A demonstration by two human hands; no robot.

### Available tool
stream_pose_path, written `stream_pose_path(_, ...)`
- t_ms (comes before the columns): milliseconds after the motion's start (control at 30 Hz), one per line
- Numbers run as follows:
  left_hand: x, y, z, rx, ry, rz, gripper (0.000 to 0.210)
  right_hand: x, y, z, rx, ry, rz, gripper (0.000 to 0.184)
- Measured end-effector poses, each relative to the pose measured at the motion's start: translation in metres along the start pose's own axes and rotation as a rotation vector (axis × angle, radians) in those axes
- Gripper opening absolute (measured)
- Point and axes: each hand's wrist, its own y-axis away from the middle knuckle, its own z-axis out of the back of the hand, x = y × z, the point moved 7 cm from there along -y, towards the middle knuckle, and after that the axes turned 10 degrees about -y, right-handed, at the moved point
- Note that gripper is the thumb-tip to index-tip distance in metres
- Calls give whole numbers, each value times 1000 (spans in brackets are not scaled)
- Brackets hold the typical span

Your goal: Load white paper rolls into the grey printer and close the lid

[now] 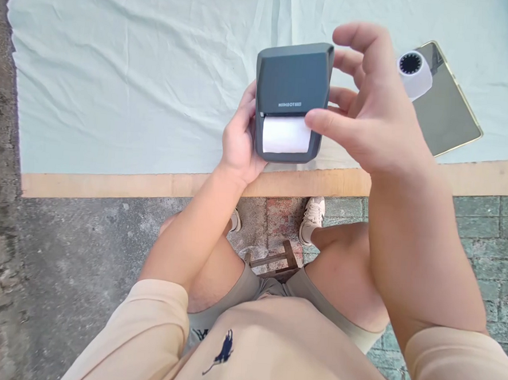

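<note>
A dark grey label printer (293,80) with a lettered lid is held up above the cloth near the table's front edge. White label paper (285,136) shows in the opening below the lid. My left hand (241,137) grips the printer from its left side and underneath; part of its fingers is hidden behind the body. At the printer's right side, my right hand (371,100) has its fingers spread and curved. Its thumb tip lies over the right end of the paper opening, and whether it touches cannot be made out.
On the right of the table lies a tablet-like dark panel (451,104) with a gold edge. A small white device with a round black face (416,74) rests on its left part. A pale cloth (131,79) covers the table, and its wooden edge (108,184) runs along the front.
</note>
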Motion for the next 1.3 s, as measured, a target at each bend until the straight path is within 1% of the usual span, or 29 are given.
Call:
stream_pose_path(33,0,0,0,5,9,2,24,2,1,-1,15,26,17,63)
stream_pose_path(67,0,-1,-2,17,19,6,24,3,1,-1,-2,60,38,63)
stream_pose_path(100,-1,0,-4,35,29,9,23,5,1,2,-61,102,70,59)
stream_pose_path(133,-3,1,-6,61,34,14,25,9,2,6,-151,153,115,50)
stream_pose_path(167,-4,2,-10,89,36,19,28,13,3,10,-266,201,171,37)
stream_pose_path(200,-6,4,-13,118,28,21,32,17,5,15,-374,237,224,28)
stream_pose_path(233,-7,5,-15,145,9,20,32,21,6,17,-453,264,281,29)
stream_pose_path(267,-8,7,-17,165,-20,17,29,24,8,17,-491,284,329,32)
stream_pose_path(300,-8,8,-18,176,-52,15,27,27,8,15,-481,302,364,33)
stream_pose_path(367,-7,9,-17,176,-97,-1,29,30,6,8,-366,360,390,27)
stream_pose_path(467,-7,8,-14,171,-100,-50,35,34,7,2,-213,446,410,15)
stream_pose_path(500,-6,8,-14,172,-105,-58,36,35,7,2,-179,460,412,17)
stream_pose_path(567,-5,7,-13,168,-132,-54,36,36,7,3,-153,497,403,30)
stream_pose_path(600,-5,8,-13,164,-146,-47,36,35,6,4,-153,531,391,34)
stream_pose_path(633,-5,8,-13,159,-158,-42,37,34,5,6,-163,579,379,33)
stream_pose_path(700,-5,10,-14,153,-183,-49,40,31,2,9,-180,681,352,26)
stream_pose_path(733,-6,11,-15,162,-193,-55,40,29,0,9,-167,717,338,23)
stream_pose_path(867,-9,15,-22,225,-222,-87,40,21,-3,4,-94,899,244,25)
stream_pose_path(933,-9,16,-21,214,-264,-88,48,18,-3,0,-70,996,182,29)
stream_pose_path(1000,-9,16,-21,204,-290,-85,53,13,-5,-3,-21,1034,89,34)
stream_pose_path(1067,-8,15,-22,214,-284,-81,53,9,-6,-5,11,998,10,36)
stream_pose_path(1133,-7,15,-21,206,-270,-72,49,10,-6,-2,-18,938,4,37)
stream_pose_path(1200,-6,13,-19,175,-236,-65,42,16,-4,2,-72,738,72,39)
stream_pose_path(1300,-5,10,-14,119,-175,-54,31,23,1,10,-137,324,180,39)
